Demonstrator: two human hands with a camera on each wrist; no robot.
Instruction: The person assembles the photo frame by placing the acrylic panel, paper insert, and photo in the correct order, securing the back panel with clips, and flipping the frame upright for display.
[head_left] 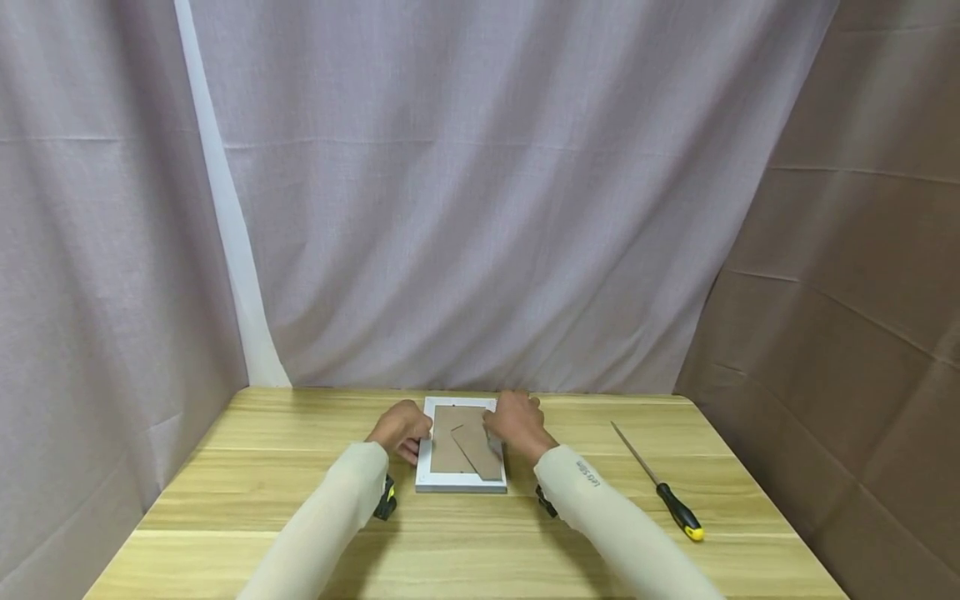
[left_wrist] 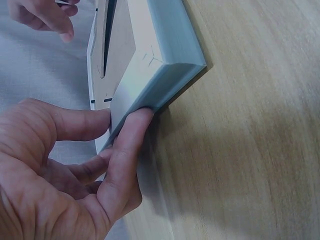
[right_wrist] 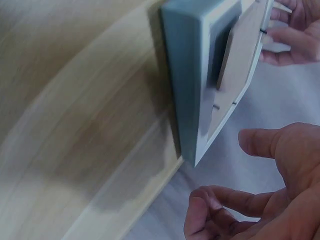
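Picture frame [head_left: 461, 450] lies face down near the far middle of the counter [head_left: 300, 517], white border up, brown backing board [head_left: 450, 433] showing. A brown easel stand [head_left: 478, 452] lies slantwise across the backing, toward the frame's right side.

My left hand [head_left: 401, 429] is at the frame's left edge. From the left wrist view, thumb on the back face and forefinger [left_wrist: 131, 145] laid along the outer edge: grip pinching the frame's side, remaining fingers curled under the palm. Frame corner [left_wrist: 170, 75] sits flat against the wood there.

My right hand [head_left: 516, 423] is over the frame's far right corner, by the top of the stand. From the right wrist view the fingers [right_wrist: 260, 142] are loosely bent and parted, just beside the frame's edge [right_wrist: 187, 90]; nothing is caught between them there. From the head view I cannot tell whether the fingertips touch the backing. That wrist picture is blurred.

Both forearms in pale sleeves [head_left: 600, 508].

Off to the right, well apart from the frame: a screwdriver [head_left: 660, 487], black and yellow handle nearest me, shaft pointing away.

Pale curtain [head_left: 487, 208] behind the counter, brown panel [head_left: 862, 292] on the right.
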